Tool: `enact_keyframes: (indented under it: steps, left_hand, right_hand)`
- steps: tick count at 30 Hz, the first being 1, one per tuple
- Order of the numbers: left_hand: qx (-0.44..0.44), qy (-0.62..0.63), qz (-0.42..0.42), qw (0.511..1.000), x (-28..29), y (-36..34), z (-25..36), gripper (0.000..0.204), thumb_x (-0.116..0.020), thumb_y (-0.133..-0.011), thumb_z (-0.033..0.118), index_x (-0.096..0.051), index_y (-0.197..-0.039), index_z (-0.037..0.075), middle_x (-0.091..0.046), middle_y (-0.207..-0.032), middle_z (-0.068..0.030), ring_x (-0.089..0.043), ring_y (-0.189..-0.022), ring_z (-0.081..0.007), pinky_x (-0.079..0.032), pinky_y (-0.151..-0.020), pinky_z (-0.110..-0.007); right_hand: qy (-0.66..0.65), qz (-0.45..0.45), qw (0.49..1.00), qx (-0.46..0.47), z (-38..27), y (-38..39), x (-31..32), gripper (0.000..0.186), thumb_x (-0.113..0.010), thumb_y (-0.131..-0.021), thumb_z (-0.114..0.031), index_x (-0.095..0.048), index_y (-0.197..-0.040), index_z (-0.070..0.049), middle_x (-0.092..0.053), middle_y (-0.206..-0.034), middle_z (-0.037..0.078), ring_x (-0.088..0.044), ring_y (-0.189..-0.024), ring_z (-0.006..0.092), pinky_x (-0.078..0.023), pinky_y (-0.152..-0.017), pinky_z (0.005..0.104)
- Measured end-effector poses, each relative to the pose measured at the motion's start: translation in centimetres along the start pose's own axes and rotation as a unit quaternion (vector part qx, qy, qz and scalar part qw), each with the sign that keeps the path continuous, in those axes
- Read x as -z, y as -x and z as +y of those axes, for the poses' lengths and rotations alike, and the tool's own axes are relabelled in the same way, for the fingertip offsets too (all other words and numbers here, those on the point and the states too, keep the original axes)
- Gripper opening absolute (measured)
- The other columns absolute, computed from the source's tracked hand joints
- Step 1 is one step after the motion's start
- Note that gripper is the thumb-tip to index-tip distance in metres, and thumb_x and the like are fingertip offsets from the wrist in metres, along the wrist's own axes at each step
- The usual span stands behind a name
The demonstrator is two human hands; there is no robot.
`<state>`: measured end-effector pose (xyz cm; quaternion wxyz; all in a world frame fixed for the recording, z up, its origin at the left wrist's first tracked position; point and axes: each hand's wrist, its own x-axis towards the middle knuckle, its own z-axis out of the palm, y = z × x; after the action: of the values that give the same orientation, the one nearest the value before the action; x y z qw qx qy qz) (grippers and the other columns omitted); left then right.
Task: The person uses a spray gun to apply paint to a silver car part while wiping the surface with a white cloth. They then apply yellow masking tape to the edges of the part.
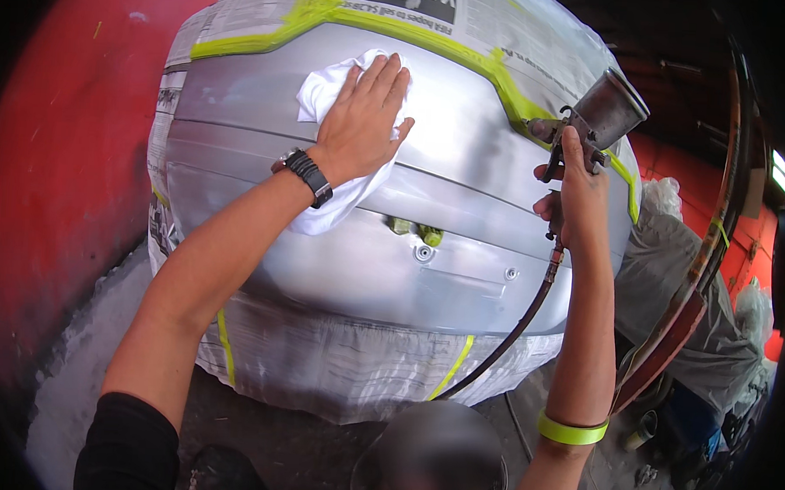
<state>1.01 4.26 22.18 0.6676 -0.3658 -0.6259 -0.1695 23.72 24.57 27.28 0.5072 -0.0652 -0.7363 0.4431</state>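
My left hand (358, 125) lies with fingers stretched over a bunched white cloth (320, 93), pressing it against a silver car rear panel (364, 283). The cloth hangs down below my wrist. On the right, my right hand (575, 187) grips a metal spray gun (609, 110) with a cup on top and a hose (530, 308) running down from its handle. Masking newspaper (472, 25) edged with yellow-green tape (270, 43) surrounds the panel above. More covering (387, 376) hangs along its lower part.
A red wall or panel (65, 117) stands at the left. At the right are a grey draped sheet (688, 302), clear plastic and curved bars (717, 233). A round, blurred dark object (432, 448) sits at bottom centre, near my shoe (225, 474) on the dark floor (305, 451).
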Motion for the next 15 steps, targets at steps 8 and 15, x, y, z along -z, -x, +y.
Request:
enact_keyframes:
  steps: [8, 15]
  left_hand:
    - [-0.042, -0.002, -0.008, 0.999, -3.1, -2.3, 4.7, 0.065, -0.062, -0.097, 0.033, -0.045, -0.149, -0.003, -0.040, -0.160, -0.0226, -0.034, -0.151, -0.0363, -0.027, -0.124, -0.053]
    - [-0.144, 0.099, -0.054, 0.983, -5.8, -2.4, 11.7, 0.063, -0.067, -0.094, 0.037, -0.054, -0.140, -0.004, -0.049, -0.153, -0.0212, -0.040, -0.148, -0.0339, -0.028, -0.123, -0.052]
  right_hand:
    - [-0.006, 0.034, 0.999, -0.040, 3.4, 0.9, 5.3, 0.058, -0.062, -0.100, -0.056, -0.066, -0.116, 0.000, -0.064, -0.081, 0.011, -0.059, -0.040, 0.0199, -0.043, -0.033, 0.0306]
    - [-0.020, 0.000, 0.998, -0.053, 5.5, 3.1, 6.1, 0.054, -0.058, -0.102, -0.054, -0.069, -0.123, -0.005, -0.063, -0.080, 0.011, -0.049, -0.033, 0.0168, -0.041, -0.032, 0.0273]
